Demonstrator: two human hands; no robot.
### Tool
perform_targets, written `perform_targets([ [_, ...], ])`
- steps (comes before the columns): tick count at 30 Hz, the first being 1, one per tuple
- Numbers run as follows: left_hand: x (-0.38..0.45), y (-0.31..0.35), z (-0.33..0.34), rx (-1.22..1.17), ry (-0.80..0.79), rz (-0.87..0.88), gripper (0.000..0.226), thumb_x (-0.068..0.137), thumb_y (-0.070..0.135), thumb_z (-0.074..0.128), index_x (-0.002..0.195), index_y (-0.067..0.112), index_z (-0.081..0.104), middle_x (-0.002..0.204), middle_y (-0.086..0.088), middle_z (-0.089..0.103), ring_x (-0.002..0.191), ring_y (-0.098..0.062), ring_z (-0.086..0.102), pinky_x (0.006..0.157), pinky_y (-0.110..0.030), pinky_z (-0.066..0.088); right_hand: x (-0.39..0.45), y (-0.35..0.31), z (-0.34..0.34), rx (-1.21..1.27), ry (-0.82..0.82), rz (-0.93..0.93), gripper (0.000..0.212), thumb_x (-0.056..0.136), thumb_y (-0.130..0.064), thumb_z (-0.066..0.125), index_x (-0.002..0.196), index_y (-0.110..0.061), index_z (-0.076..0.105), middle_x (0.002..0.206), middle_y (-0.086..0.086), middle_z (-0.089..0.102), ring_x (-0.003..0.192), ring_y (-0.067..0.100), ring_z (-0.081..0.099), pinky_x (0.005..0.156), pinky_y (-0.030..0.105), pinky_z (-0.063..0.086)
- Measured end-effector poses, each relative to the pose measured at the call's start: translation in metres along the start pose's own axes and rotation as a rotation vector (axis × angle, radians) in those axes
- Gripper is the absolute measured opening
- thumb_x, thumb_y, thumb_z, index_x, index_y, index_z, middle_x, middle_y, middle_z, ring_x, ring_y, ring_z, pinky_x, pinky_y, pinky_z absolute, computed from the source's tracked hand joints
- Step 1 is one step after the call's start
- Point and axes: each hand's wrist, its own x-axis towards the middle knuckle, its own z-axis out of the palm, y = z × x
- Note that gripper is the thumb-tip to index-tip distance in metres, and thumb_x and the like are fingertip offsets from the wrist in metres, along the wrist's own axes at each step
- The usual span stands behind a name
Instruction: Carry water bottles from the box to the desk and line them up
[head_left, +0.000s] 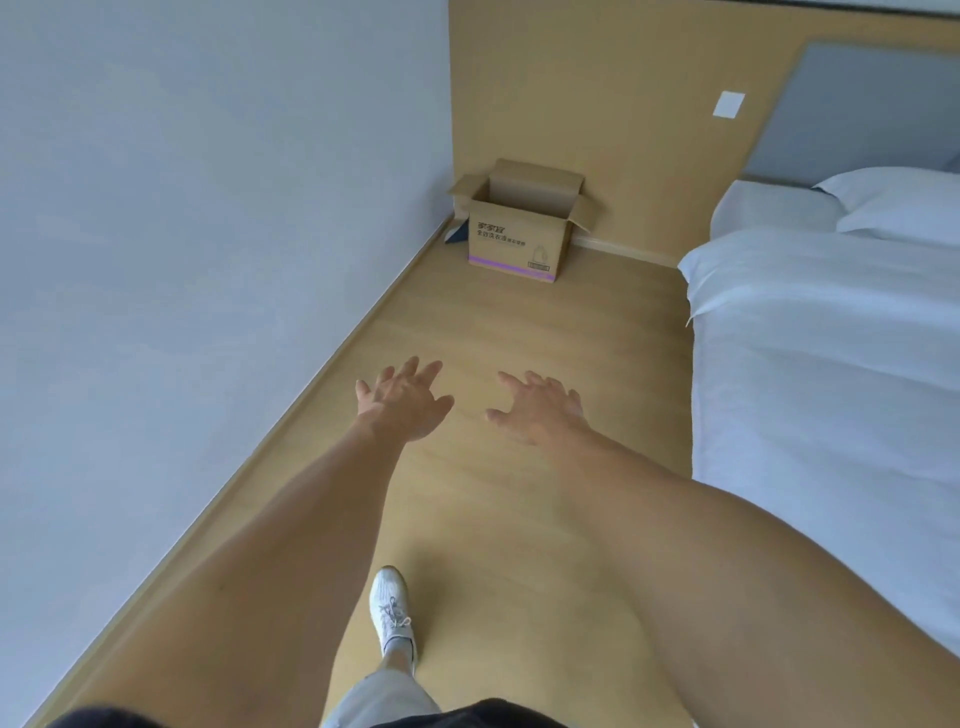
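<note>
Reaching forward with fingers spread and empty, the left hand and right hand stood well short of the open box, far ahead and roughly equidistant, its contents seemingly hidden.

- The cardboard box on the floor has printing on its front side. The top line is a brand name in three dark Chinese characters; they look like 家家宜, but they are a little blurred.
- Under it is a longer line of smaller Chinese characters. It seems to begin with 全效洗衣液; the smaller characters at the end of the line I cannot read.
- Low on the right of the same side there is a small outline drawing and, under it, a small label like a barcode. Both are too small to read.
- A purple stripe runs along the bottom of this side; no words can be read on it.
</note>
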Motion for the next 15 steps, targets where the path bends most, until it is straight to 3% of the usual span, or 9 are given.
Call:
perform_targets([
  [15,0.278,-0.037,-0.095,0.026,-0.035,0.247,0.063,0.1,0.058,0.037,0.157,0.04,0.017,0.168,0.006,0.012,0.152,-0.026,0.017,0.118,-0.06,0.016,0.234,-0.063,-0.094,0.059,0.034,0.216,0.069,0.095,-0.064,0.041,0.155,-0.044,0.015,0.165,-0.001,0.016,0.151,0.026,0.015,0.117,0.05,0.018],
])
